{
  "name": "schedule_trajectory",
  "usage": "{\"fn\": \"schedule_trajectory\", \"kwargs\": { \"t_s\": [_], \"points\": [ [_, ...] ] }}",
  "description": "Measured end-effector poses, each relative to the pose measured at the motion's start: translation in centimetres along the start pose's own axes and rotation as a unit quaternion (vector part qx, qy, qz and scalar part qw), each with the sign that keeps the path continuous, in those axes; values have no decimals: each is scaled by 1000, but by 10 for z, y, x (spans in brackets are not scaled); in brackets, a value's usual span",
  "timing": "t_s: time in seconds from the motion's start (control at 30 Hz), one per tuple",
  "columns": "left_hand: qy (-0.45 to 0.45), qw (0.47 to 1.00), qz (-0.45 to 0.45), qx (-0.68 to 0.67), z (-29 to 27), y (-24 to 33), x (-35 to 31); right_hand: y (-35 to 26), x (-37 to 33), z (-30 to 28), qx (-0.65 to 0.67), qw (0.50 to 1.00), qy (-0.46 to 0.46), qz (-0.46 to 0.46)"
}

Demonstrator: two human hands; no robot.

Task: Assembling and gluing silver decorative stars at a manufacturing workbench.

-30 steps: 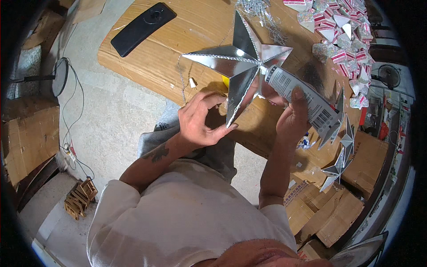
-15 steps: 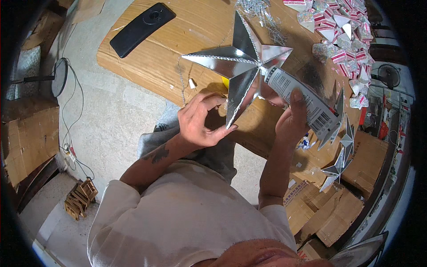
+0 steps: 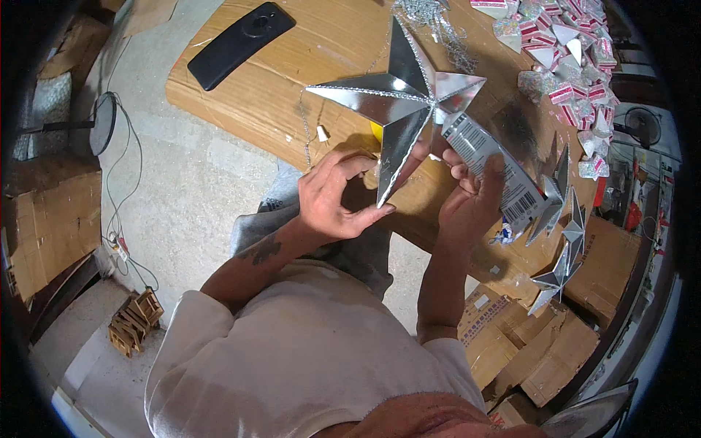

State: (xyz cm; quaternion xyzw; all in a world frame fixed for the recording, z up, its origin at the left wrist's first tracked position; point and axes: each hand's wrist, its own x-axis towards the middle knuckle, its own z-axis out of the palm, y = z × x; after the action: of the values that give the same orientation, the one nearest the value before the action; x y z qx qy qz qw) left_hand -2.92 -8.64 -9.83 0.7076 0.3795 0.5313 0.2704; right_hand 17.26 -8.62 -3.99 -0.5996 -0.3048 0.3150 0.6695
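A shiny silver five-pointed star (image 3: 404,139), raised along its ridges and trimmed with a thin beaded cord, is held above the table. My left hand (image 3: 327,196) grips its lower point, the thumb close to the tip. In my right hand (image 3: 473,198) is a printed grey-and-white squeeze tube (image 3: 478,142), slanting with its narrow end close beside the star's centre. Whether that end touches the star cannot be made out. Part of a yellow thing (image 3: 377,131) shows behind the star, and a small white cone-shaped piece (image 3: 322,133) lies to its left.
A black phone (image 3: 241,45) lies on the cardboard-covered table (image 3: 219,106). Silver beaded cord (image 3: 436,22) is heaped at the back. Many glittery white-and-pink pieces (image 3: 566,66) cover the far right. More silver stars (image 3: 558,270) stand along the right edge, near cardboard boxes (image 3: 602,266).
My right hand has shifted slightly left and turned, with more of its fingers showing under the tube. My left hand keeps its hold on the star. The whole view has moved a little.
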Motion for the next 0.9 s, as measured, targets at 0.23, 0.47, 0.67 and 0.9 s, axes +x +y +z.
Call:
{"fn": "schedule_trajectory", "kwargs": {
  "t_s": [0.23,0.47,0.67,0.9],
  "points": [
    [-5,998,51,29,-27,-2,12,-3,3,0,3,998,-49,-31],
    [-72,940,125,310,-64,-7,33,-5,-14,-1,310,949,26,43],
    [-188,890,191,370,-79,-8,43,-16,-21,-27,417,894,-164,17],
    [-213,862,248,388,-77,-13,63,-37,-30,-34,466,881,5,82]
  ]
}}
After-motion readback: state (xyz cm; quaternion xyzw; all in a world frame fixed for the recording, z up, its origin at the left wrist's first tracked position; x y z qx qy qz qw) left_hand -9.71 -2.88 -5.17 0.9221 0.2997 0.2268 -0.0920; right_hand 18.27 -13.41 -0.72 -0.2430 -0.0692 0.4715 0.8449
